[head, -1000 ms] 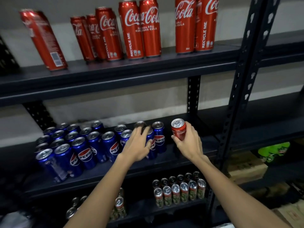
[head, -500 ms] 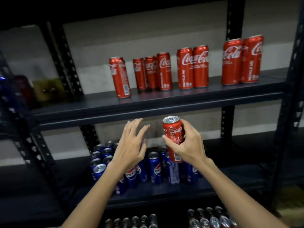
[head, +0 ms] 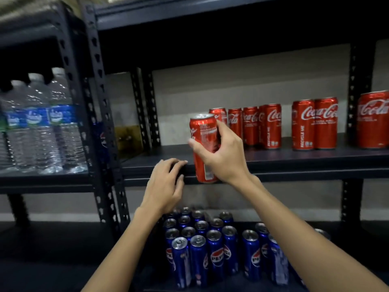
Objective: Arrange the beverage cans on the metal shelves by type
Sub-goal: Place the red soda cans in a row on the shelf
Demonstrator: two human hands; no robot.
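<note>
Before you stands the dark metal shelving unit [head: 273,163], with a second dark rack [head: 42,178] just to its left carrying clear plastic water bottles with blue labels [head: 37,127]. On the middle shelf a row of tall red Coca-Cola cans [head: 303,125] stands upright towards the back. On the shelf below, a cluster of blue Pepsi cans [head: 210,247] stands upright between your forearms. Your right hand [head: 223,157] grasps a slim red Coca-Cola can [head: 203,131] around its middle, upright, in front of the middle shelf's front edge, left of the red row. Your left hand [head: 164,186] holds nothing; its loosely bent fingertips touch the shelf edge just beside the held can.
</note>
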